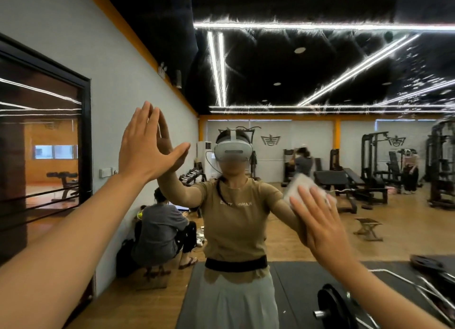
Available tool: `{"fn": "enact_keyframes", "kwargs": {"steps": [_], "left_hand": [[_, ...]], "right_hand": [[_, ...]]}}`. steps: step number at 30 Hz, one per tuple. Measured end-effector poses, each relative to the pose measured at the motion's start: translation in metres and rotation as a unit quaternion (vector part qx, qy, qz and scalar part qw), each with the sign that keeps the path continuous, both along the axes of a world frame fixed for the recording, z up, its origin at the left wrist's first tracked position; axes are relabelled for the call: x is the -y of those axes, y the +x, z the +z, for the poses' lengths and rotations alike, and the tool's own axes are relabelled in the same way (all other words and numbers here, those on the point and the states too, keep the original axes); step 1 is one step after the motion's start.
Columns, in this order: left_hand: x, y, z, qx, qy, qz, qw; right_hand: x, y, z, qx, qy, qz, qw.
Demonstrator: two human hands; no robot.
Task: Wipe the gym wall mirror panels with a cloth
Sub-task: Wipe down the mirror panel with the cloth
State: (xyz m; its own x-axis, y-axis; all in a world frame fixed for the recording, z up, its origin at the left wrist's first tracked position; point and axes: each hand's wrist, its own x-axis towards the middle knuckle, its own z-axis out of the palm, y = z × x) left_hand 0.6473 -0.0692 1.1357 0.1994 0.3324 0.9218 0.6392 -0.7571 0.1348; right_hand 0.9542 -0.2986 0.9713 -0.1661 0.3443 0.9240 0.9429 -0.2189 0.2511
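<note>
Left hand (145, 144) is up at ten o'clock, fingers straight and close together, palm flat against the large frameless wall mirror panel (307, 136), bracing. Right hand (320, 220) sits at four o'clock, fingers straight and slightly spread, pressing the pale grey fuzzy wiping cloth (299, 188) onto the glass; the cloth shows just above the fingertips. To wipe well here, I'd judge: keep the palm flat, pressure even, and run overlapping strokes so no streaks stay. The bracing palm may leave a print, so that patch wants a pass too.
</note>
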Motion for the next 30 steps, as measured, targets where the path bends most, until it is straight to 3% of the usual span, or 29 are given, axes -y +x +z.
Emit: {"fn": "enact_keyframes", "kwargs": {"steps": [2,5,12,15,19,25,27,30], "left_hand": [[0.000,0.001,-0.001,0.004,0.005,0.004,1.000],[-0.001,0.003,-0.001,0.008,0.010,0.005,1.000],[-0.004,0.003,-0.001,0.008,0.009,0.007,1.000],[-0.002,0.002,-0.001,0.008,0.002,0.000,1.000],[0.002,0.001,0.001,0.006,-0.002,-0.003,1.000],[0.011,0.000,0.004,0.001,-0.015,-0.008,1.000],[0.011,0.000,0.004,0.000,-0.016,-0.007,1.000],[0.010,0.000,0.005,-0.004,-0.017,-0.008,1.000]], "right_hand": [[0.010,0.006,-0.025,-0.001,-0.019,-0.005,1.000],[0.018,0.012,-0.010,-0.005,-0.044,-0.010,0.999],[0.006,0.021,0.173,-0.129,0.108,-0.006,0.986],[0.006,0.028,0.219,-0.160,0.149,-0.020,0.976],[0.006,0.022,0.160,-0.155,0.154,-0.005,0.976],[0.028,0.036,-0.049,-0.173,0.096,-0.018,0.980],[0.038,0.041,-0.067,-0.177,0.063,-0.017,0.982],[0.044,0.048,-0.027,-0.173,0.054,-0.008,0.983]]}}
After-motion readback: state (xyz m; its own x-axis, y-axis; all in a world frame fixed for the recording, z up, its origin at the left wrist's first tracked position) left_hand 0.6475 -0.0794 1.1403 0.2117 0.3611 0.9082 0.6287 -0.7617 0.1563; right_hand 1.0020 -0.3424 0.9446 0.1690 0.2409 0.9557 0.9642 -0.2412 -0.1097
